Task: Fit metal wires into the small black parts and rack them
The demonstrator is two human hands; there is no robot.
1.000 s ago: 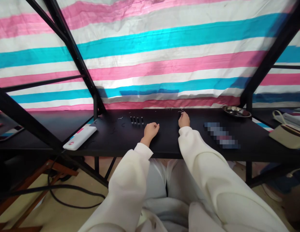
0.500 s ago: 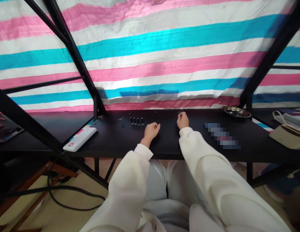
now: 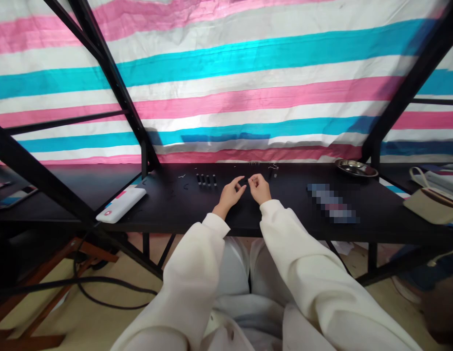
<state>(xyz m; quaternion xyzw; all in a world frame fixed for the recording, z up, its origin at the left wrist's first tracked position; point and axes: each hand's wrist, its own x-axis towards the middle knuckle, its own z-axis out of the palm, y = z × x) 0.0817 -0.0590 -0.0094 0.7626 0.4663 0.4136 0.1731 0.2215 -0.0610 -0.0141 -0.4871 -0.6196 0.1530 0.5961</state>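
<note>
My left hand point(image 3: 232, 193) is just above the black table, its thumb and index finger apart with nothing visible between them. Close beside it, my right hand point(image 3: 260, 188) has its fingertips pinched together, pointing toward the left hand. Whatever they hold is too small to make out. Several small black cylinders with pale tops point(image 3: 208, 181) stand in a row left of my left hand. Behind my right hand lie small dark and pale pieces point(image 3: 274, 169), one like a thin white curl. Another thin white piece point(image 3: 181, 176) lies farther left.
A white power bank-like case point(image 3: 122, 204) lies at the left of the black table point(image 3: 197, 214). On the right are a shiny metal dish point(image 3: 356, 168), a blurred-out bluish item point(image 3: 332, 202) and a beige pouch point(image 3: 433, 204). Black frame posts point(image 3: 133, 114) rise on both sides.
My right hand has moved left and slightly toward me, from the small pieces at the back to beside my left hand. My left thumb and index finger have spread apart.
</note>
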